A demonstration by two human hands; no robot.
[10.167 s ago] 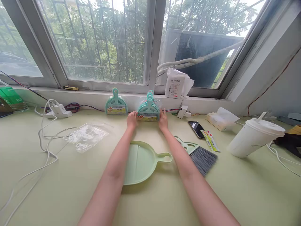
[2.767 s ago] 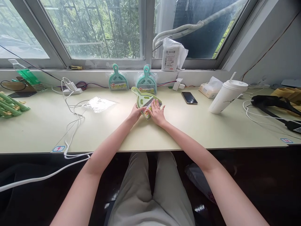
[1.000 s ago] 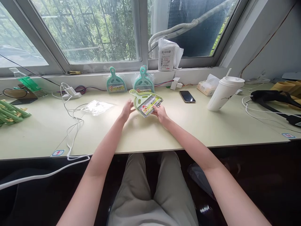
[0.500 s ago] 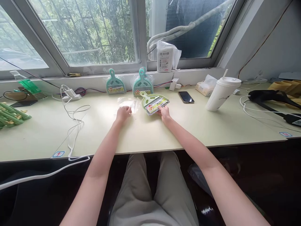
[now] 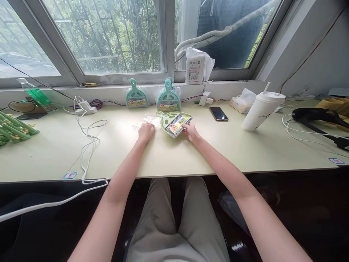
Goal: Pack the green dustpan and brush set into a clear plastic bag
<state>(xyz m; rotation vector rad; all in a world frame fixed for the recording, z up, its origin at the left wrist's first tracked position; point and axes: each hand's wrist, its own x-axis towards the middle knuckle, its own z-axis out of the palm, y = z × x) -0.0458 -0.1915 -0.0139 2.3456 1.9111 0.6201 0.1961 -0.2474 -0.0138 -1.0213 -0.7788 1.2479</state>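
A small light-green dustpan with a striped brush and a bright printed label is in my right hand. My fingers and thumb grip it at its lower right edge, and its handle points up and to the left. To the left, my left hand is closed on a clear plastic bag that lies crumpled on the table. Behind stand teal dustpan sets in clear wrapping: one set on the left and a stack on the right, both leaning against the wall below the window.
A phone, a tissue pack and a white cup with a straw stand on the right. White cables run across the left side near green bamboo-like bundles. A black strap lies far right.
The green dustpan has turned, and its handle has swung left toward the bag. My left hand has pressed into the bag, which looks more bunched. The camera view has shifted slightly.
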